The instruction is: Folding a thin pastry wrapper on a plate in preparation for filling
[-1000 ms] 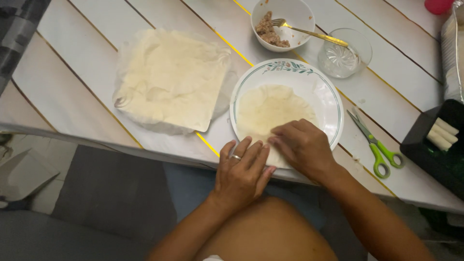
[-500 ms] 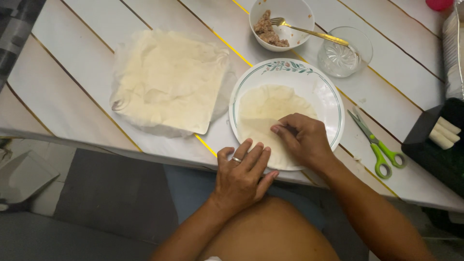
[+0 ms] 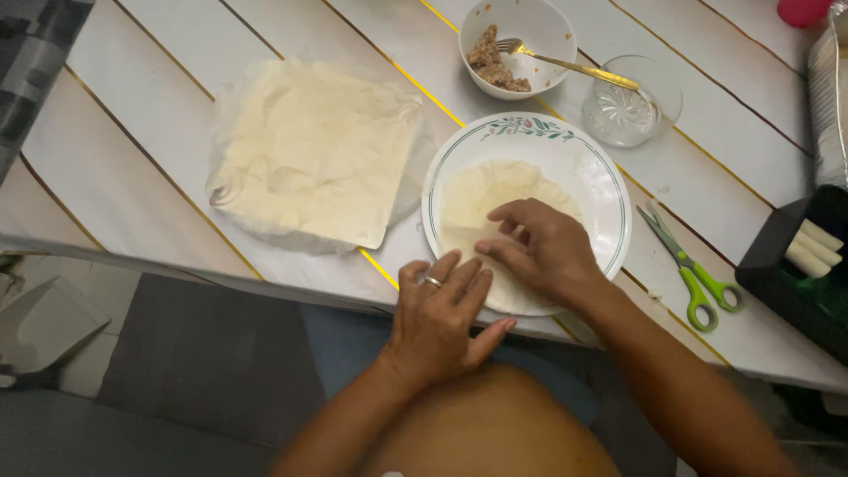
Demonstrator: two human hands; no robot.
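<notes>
Wrapper sheet (image 3: 473,199), thin and pale, lies flat on the floral-rimmed plate (image 3: 594,168); my right hand (image 3: 539,249) covers its near half, fingers curled loosely on it, grasping nothing I can confirm. My left hand (image 3: 439,316) rests spread at the plate's near rim, hiding that edge.

White plank table (image 3: 159,132), dark and yellow seams running diagonally, near edge crossing view. Below edge: grey seat cushion (image 3: 203,353). Pale tiled floor (image 3: 53,318) at lower left. Grey checked fabric (image 3: 35,53) at upper left corner. Soft, even indoor light.
</notes>
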